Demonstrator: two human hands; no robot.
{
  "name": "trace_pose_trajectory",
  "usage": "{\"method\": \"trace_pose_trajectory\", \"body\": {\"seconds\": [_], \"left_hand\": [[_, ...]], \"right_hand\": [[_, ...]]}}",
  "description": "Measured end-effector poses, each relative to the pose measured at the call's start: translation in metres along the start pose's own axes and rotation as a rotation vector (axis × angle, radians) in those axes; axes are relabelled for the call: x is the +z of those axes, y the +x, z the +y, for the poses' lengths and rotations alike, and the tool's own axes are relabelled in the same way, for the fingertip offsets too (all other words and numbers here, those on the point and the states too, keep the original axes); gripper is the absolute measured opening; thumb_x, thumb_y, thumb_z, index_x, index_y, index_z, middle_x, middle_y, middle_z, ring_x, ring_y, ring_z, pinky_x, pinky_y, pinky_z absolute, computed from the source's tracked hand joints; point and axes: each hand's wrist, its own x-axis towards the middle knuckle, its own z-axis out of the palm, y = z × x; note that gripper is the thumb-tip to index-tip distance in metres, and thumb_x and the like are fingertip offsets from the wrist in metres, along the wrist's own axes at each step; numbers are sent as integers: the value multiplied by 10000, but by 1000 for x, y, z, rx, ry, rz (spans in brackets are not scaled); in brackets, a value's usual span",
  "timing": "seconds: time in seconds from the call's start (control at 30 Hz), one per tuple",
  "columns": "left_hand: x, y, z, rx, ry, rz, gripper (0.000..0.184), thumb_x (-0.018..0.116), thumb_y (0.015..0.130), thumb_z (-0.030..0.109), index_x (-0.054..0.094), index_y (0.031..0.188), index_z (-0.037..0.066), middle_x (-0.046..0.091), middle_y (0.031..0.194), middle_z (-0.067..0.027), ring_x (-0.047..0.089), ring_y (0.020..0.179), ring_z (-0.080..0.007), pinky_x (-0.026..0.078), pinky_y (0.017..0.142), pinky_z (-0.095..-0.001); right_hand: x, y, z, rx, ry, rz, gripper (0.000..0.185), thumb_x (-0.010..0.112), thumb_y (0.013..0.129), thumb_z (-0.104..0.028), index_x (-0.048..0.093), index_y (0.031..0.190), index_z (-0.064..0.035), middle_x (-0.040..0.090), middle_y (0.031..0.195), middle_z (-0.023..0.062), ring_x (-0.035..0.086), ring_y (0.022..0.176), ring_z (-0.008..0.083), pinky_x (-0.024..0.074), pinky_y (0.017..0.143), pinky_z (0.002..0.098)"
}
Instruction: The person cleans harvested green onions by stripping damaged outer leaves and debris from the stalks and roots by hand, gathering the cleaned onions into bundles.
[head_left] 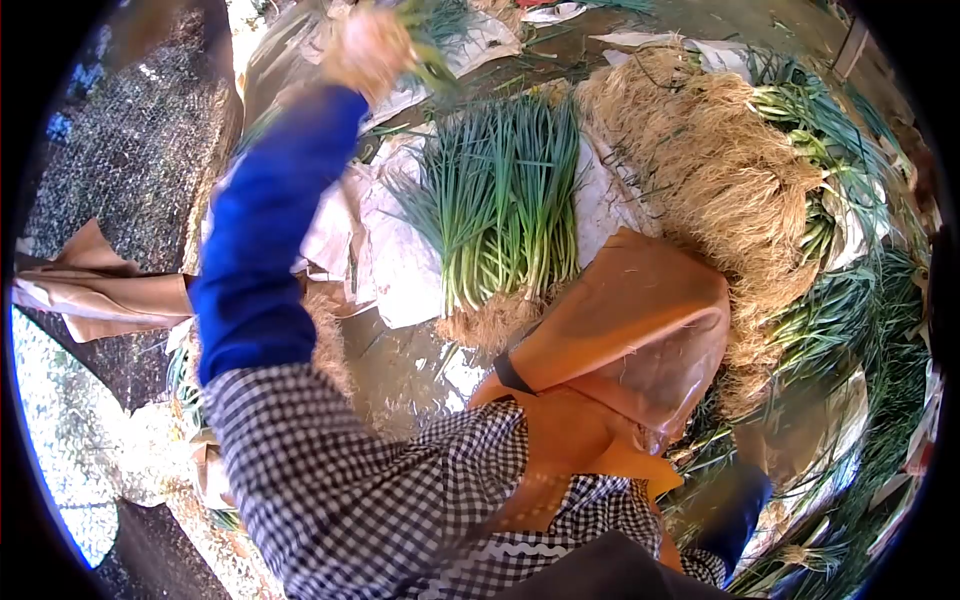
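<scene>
Left hand raised beside green leaves

The blurred bare left hand (pixel 370 52) touches long green leaves (pixel 432 68); its finger state cannot be told. The right hand is out of view. A green, pale-stemmed, tan-rooted row of onion-like plants (pixel 510 190) lies on white sheeting (pixel 400 235), near the glossy orange-brown apron (pixel 625 320).

A hand could pass over the crumpled white sheet's (pixel 402 225) bare left side or its narrow right strip. The dense green-stalked bundle (pixel 505 190) blocked the middle, the shaggy tan root heap (pixel 715 160) the right, the bulging orange-brown apron (pixel 635 315) the near side.
</scene>
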Motion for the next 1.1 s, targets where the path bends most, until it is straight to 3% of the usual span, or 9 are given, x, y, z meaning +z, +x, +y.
{"method": "trace_pose_trajectory", "body": {"seconds": [0.17,0.27,0.33,0.5,0.7,0.73,0.9,1.03,1.1], "left_hand": [[247,-126,-59,-452,34,-388,259,490,858,233,585,1041,77,590,922,-140,597,719,-231,510,610,-365],[331,-230,-34,-753,-22,-484,231,493,888,225,597,1060,111,593,942,-141,604,683,-197,523,570,-333],[358,-266,-9,-835,-62,-344,339,585,811,331,571,1021,66,581,934,-188,609,843,-340,500,672,-435],[340,-257,10,-815,-139,-354,408,559,809,375,531,1081,72,565,984,-244,584,902,-357,478,745,-438],[379,-283,-14,-613,-176,-533,355,541,766,354,599,982,78,618,767,-203,605,686,-348,488,588,-457],[351,-266,10,-518,-55,-766,352,507,802,339,599,1020,80,629,894,-192,612,821,-326,486,688,-421],[367,-290,-3,-591,194,-721,837,607,687,561,375,1279,16,592,1046,-222,590,942,-325,452,807,-418],[381,-241,-43,-185,413,-1174,677,593,707,557,506,1203,104,583,1086,-184,561,1010,-337,451,812,-421],[294,-190,38,-176,308,-888,581,559,766,510,553,1150,75,577,1090,-198,573,980,-324,465,790,-400]], "right_hand": [[-83,-24,-101,391,373,-439,130,365,868,-80,479,863,-16,472,860,96,374,757,265,354,766,249],[37,-77,-50,380,772,-192,250,404,898,-115,536,1056,28,574,960,160,487,772,235,394,688,291],[-5,-89,-79,190,641,-76,242,422,896,-109,542,1078,-5,574,975,144,508,801,236,414,708,276],[-62,-89,-130,-20,90,199,159,458,833,-100,566,946,-71,554,815,88,554,762,249,460,668,332],[-61,-113,-178,453,494,-287,184,447,846,-168,572,756,-68,586,721,131,583,718,292,454,603,386],[-31,-122,-169,167,179,-139,205,444,841,-181,575,721,-77,606,733,114,589,705,276,457,583,380],[-79,-99,-168,1060,478,155,361,463,863,-383,600,784,-59,614,795,167,594,751,326,463,624,417],[-93,-37,-150,1286,614,317,455,516,805,-500,621,850,-59,617,828,190,591,806,351,464,698,416],[-56,-8,-144,1249,622,345,487,564,754,-538,639,881,-74,627,841,182,600,817,326,468,712,396]]}}
